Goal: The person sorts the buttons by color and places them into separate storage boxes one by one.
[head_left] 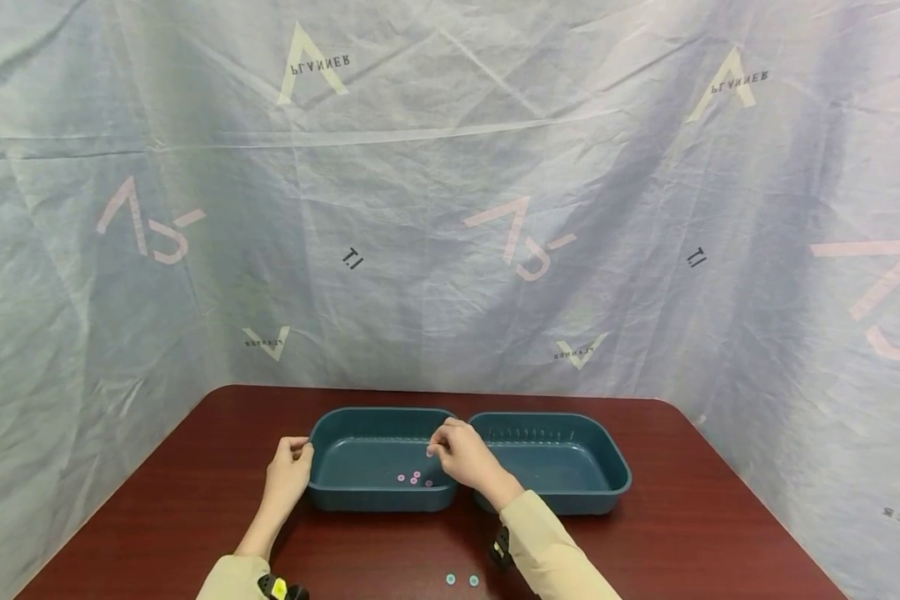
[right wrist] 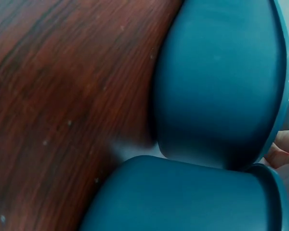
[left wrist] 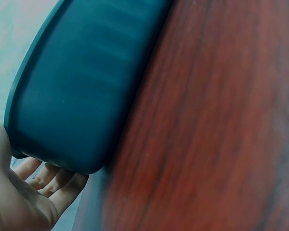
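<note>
Head view shows the left hand gripping the left tray, a useful brace, while the right hand apparently pinches a pink disc, best released low.

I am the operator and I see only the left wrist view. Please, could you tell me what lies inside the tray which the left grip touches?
Observer: In the head view I see four pink pieces on the floor of the tray, right of its middle.
Operator: Thank you. And where is the right grip, please?
Observer: The right grip is over the tray's right end; it seems to pinch another pink piece.
Operator: Is there also something on the table, nearer to the person?
Observer: Yes, two pale blue pieces lie on the table, between the forearms.
</note>
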